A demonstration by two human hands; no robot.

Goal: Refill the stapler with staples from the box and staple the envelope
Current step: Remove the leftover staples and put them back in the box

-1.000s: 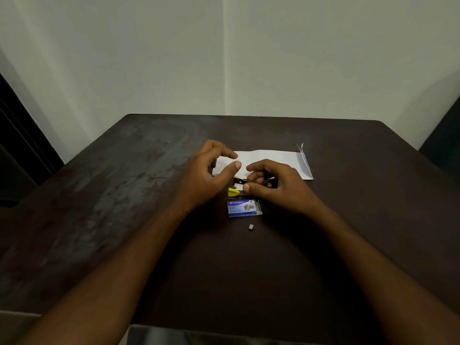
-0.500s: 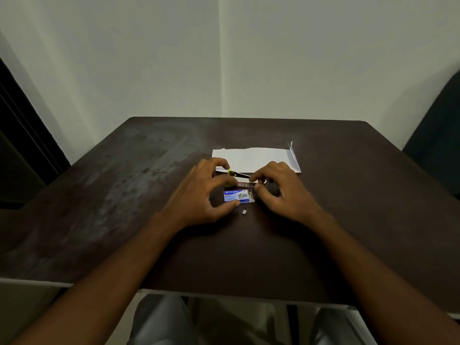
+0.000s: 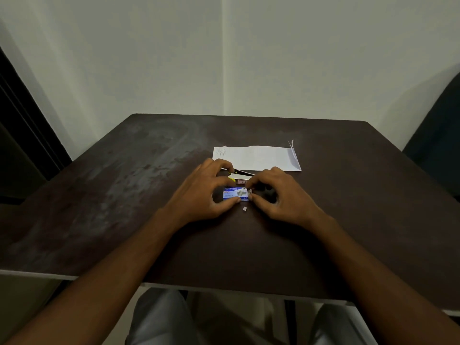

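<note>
The scene is dimly lit with a greenish cast, soft shadows darken the table (image 3: 104, 195) beneath both forearms, and wide-angle distortion bends the frame edges.

I see a blue staple box (image 3: 236, 194), white envelope (image 3: 256, 158), yellow-and-black stapler (image 3: 237, 175), dark brown mottled table (image 3: 124, 195).

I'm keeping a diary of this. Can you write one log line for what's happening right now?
step: opening staple box | left hand: holds staple box | right hand: fingers at box end | stapler: behind box | envelope: unstapled, lying flat | table
</note>
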